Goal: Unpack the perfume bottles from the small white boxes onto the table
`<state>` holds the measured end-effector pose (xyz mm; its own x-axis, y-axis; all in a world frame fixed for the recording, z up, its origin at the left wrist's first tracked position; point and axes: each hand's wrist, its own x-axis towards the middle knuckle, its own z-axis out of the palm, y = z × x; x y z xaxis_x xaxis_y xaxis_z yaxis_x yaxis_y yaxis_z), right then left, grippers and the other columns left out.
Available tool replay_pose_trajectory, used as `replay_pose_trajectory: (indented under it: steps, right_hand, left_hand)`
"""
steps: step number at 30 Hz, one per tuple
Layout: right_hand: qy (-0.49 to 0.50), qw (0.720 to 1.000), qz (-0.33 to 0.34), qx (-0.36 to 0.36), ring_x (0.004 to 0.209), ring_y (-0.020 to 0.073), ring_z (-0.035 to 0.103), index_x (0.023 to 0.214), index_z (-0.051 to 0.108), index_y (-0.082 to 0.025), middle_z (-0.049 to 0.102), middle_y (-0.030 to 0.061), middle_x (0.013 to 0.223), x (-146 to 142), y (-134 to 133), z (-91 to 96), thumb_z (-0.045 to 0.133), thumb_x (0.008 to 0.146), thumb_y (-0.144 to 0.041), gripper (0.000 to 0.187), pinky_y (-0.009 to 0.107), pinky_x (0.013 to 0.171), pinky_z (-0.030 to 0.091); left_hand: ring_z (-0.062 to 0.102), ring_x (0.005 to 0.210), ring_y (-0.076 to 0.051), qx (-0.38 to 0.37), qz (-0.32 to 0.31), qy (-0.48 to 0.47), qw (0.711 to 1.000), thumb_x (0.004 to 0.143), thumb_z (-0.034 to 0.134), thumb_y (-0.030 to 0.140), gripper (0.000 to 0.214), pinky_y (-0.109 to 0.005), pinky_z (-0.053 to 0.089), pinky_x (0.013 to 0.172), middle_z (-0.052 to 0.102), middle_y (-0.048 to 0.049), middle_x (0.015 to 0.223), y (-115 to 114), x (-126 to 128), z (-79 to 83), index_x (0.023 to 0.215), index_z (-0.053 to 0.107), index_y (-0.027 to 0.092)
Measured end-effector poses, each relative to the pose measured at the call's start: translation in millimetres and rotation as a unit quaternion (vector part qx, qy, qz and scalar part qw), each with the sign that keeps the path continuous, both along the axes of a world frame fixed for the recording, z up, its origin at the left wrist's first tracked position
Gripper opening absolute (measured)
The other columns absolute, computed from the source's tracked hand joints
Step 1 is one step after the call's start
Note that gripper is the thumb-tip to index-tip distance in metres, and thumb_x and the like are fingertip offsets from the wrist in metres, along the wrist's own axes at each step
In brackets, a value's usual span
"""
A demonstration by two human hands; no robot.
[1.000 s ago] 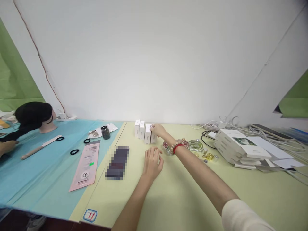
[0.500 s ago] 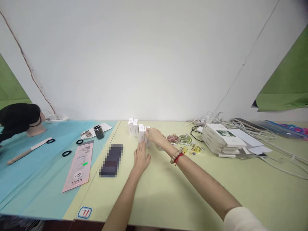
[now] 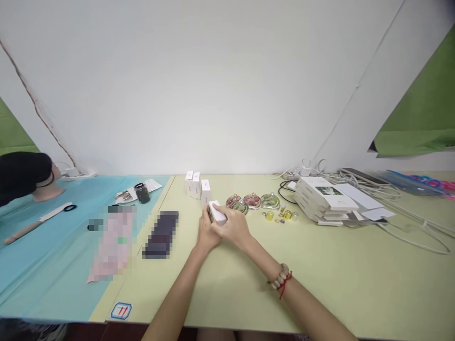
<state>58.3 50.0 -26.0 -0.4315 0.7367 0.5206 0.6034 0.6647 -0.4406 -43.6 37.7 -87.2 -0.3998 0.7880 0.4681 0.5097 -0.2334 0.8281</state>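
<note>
Both hands hold a small white carton (image 3: 217, 214), tilted, over the table in front of me. My left hand (image 3: 206, 233) wraps its left side, and my right hand (image 3: 234, 224) grips it from the right. The fingers partly cover the carton, so its lower part is hidden. Just behind stands another white carton (image 3: 205, 190), upright, with two more alongside each other, one a white box (image 3: 196, 185), farther back on the left. Right of my hands lie several round glass bottles with red or green contents, among them a red one (image 3: 252, 201) and a green one (image 3: 270, 201).
Small gold and clear caps (image 3: 270, 216) lie before the bottles. Stacked white boxes (image 3: 327, 201) and cables (image 3: 426, 232) occupy the right. On the left are a pixelated dark item (image 3: 161, 234), a pixelated pink packet (image 3: 113, 246), a dark jar (image 3: 142, 193) and a mannequin head (image 3: 48, 187).
The right-hand carton of the front pair has come away from its neighbour and towards me, now tilted in both hands. My right arm has drawn back, uncovering bottles on the left of the group.
</note>
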Motion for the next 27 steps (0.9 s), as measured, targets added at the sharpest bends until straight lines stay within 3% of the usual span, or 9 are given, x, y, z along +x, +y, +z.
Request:
replay_pose_trajectory:
  steps: [5, 9, 14, 18, 21, 27]
  right_hand:
    - [0.124, 0.99, 0.045, -0.049, 0.07, 0.0169, 0.06, 0.108, 0.059, -0.018, 0.067, 0.0032, 0.094, 23, 15, -23.9, 0.047, 0.066, -0.024, 0.044, 0.026, 0.063, 0.044]
    - [0.161, 0.98, 0.061, -0.102, 0.06, 0.014, 0.056, 0.11, 0.055, -0.02, 0.066, 0.0003, 0.081, 34, 20, -35.1, 0.044, 0.069, -0.021, 0.042, 0.025, 0.058, 0.044]
    - [0.242, 0.959, 0.048, -0.139, 0.084, 0.0174, 0.058, 0.1, 0.057, -0.018, 0.062, 0.006, 0.097, 32, 20, -37.6, 0.054, 0.07, -0.028, 0.032, 0.025, 0.062, 0.049]
    - [0.256, 0.948, 0.033, -0.185, 0.075, 0.0168, 0.057, 0.092, 0.06, -0.015, 0.062, 0.0069, 0.082, 28, 24, -38.8, 0.064, 0.065, -0.041, 0.037, 0.026, 0.059, 0.048]
    - [0.261, 0.939, 0.032, -0.221, 0.065, 0.0148, 0.056, 0.087, 0.059, -0.014, 0.06, 0.0047, 0.071, 27, 24, -41.1, 0.067, 0.062, -0.043, 0.039, 0.026, 0.06, 0.048]
    - [0.251, 0.945, -0.006, -0.208, 0.067, 0.0145, 0.056, 0.095, 0.054, -0.016, 0.059, 0.0032, 0.075, 26, 22, -41.3, 0.069, 0.059, -0.043, 0.047, 0.026, 0.059, 0.046]
  left_hand:
    - [0.049, 0.107, -0.027, 0.025, 0.033, 0.128, 0.991, 0.065, 0.062, 0.033, 0.075, -0.043, 0.039, 0.091, 0.049, -0.0153, 0.12, 0, 15, -6.4, 0.129, 0.029, 0.014]
    - [0.046, 0.109, -0.028, 0.051, 0.065, 0.196, 0.977, 0.066, 0.062, 0.033, 0.074, -0.046, 0.036, 0.092, 0.048, -0.0156, 0.117, 0, 21, -3.8, 0.128, 0.028, 0.013]
    - [0.035, 0.121, -0.027, 0.078, 0.046, 0.299, 0.95, 0.074, 0.055, 0.022, 0.062, -0.048, 0.026, 0.102, 0.042, -0.0149, 0.123, -2, 7, -3.8, 0.129, 0.028, 0.015]
    - [0.018, 0.133, -0.024, 0.075, 0.031, 0.316, 0.945, 0.075, 0.046, 0.01, 0.058, -0.049, 0.014, 0.109, 0.036, -0.014, 0.13, 0, -2, -7.4, 0.129, 0.026, 0.015]
    - [0.015, 0.134, -0.024, 0.064, 0.026, 0.319, 0.945, 0.072, 0.044, 0.005, 0.06, -0.05, 0.013, 0.11, 0.035, -0.0129, 0.131, 2, -1, -8.6, 0.128, 0.027, 0.016]
    - [0.014, 0.135, -0.022, 0.059, 0.027, 0.338, 0.939, 0.069, 0.037, -0.002, 0.064, -0.05, 0.015, 0.111, 0.036, -0.0104, 0.132, 1, 5, -10.1, 0.129, 0.026, 0.019]
